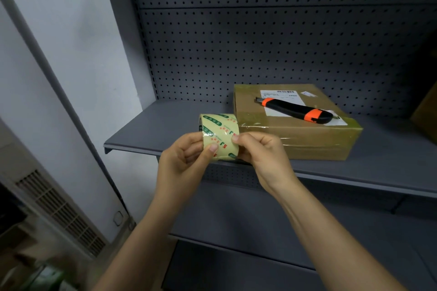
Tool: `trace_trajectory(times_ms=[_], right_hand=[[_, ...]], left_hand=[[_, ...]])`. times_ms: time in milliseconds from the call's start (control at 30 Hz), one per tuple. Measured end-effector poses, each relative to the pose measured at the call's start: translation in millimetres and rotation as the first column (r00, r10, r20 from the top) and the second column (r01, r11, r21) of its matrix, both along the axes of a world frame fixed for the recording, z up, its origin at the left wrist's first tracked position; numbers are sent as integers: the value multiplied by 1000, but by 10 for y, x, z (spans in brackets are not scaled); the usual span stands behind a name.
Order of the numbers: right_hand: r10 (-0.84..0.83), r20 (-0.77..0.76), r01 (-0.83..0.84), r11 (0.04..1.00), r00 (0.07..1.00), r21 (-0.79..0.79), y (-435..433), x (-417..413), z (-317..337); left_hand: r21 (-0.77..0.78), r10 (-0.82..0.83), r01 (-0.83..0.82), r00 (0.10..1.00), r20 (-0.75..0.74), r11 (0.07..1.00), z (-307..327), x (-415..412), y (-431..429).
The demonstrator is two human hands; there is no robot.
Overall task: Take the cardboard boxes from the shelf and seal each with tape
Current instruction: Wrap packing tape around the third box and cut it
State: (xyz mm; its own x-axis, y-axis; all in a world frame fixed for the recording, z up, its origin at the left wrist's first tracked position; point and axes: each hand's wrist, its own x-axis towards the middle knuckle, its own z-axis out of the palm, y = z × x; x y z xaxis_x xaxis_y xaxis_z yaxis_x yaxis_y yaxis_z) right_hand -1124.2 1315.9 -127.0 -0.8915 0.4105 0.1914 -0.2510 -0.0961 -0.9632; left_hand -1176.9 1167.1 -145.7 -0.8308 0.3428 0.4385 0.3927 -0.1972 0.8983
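A flat brown cardboard box (307, 139) with glossy tape over it and a white label lies on the grey shelf (153, 125). An orange and black utility knife (295, 110) rests on top of the box. Just in front of the box's left corner I hold a roll of yellowish printed tape (220, 130) upright in both hands. My left hand (186, 156) grips the roll from the left with the thumb pressed on its outer face. My right hand (257, 151) pinches the roll's right side with its fingertips.
A perforated grey back panel (272, 42) rises behind the shelf. Another cardboard box edge (425, 113) shows at the far right. A lower shelf (260, 220) lies beneath my arms. A white wall and a vented unit (59, 208) stand at the left.
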Motion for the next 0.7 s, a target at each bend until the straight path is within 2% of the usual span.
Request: trace_trajectory(times_ms=[700], right_hand=[[5, -17, -5, 999, 1000, 32, 94, 187, -117]], left_hand=[[-49, 2, -2, 1000, 2, 999, -71, 229, 57]])
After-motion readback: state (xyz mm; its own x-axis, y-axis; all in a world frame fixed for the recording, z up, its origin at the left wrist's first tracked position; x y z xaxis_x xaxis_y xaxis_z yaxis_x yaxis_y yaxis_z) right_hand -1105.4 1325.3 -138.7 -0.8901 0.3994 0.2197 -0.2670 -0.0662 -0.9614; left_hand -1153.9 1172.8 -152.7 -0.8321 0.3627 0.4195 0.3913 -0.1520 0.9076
